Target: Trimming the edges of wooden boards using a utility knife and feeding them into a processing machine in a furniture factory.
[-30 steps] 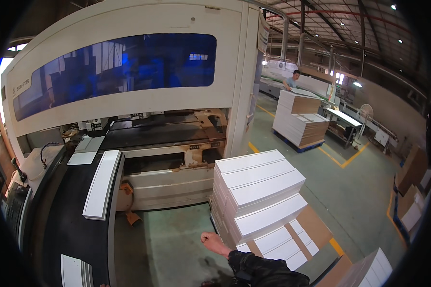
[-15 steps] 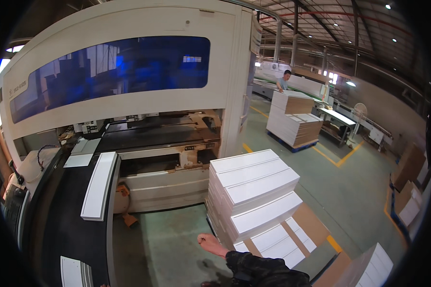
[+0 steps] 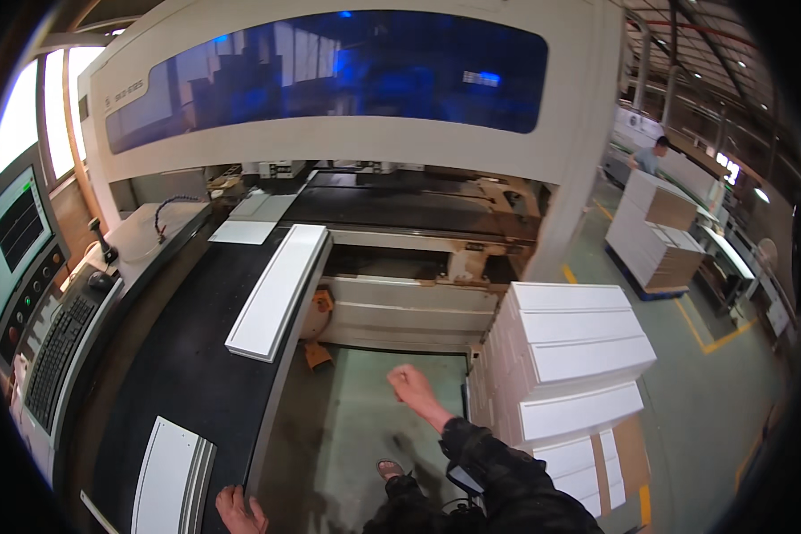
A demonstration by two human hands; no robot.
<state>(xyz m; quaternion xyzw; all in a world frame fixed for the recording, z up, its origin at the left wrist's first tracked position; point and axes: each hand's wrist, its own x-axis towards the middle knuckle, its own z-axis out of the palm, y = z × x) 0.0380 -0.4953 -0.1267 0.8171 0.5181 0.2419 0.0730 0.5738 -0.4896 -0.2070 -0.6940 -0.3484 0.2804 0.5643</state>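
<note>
My left hand (image 3: 240, 511) is low in the picture, at the near edge of a black belt table (image 3: 178, 356). Its thumb stands apart from the fingers and it holds nothing. Just left of it, a small stack of white panels (image 3: 165, 481) with small holes lies on the belt. My right hand (image 3: 409, 390) hangs over the floor between the belt table and a tall pile of white panels (image 3: 578, 329). Its fingers are curled in, with nothing seen in them. Farther up the belt, long narrow white panels (image 3: 279, 289) lie stacked along the right edge.
A large white machine (image 3: 329, 147) with a blue window spans the back. On the left are a screen (image 3: 18, 231) and a keyboard (image 3: 58, 356). Flat pale panels (image 3: 245, 230) lie near the machine opening. A person (image 3: 650, 158) stands behind another panel pile (image 3: 654, 227) at far right.
My view has swung left, so the screen and keyboard now show. My left hand has come into fuller view beside the near stack. My right hand stays curled over the floor.
</note>
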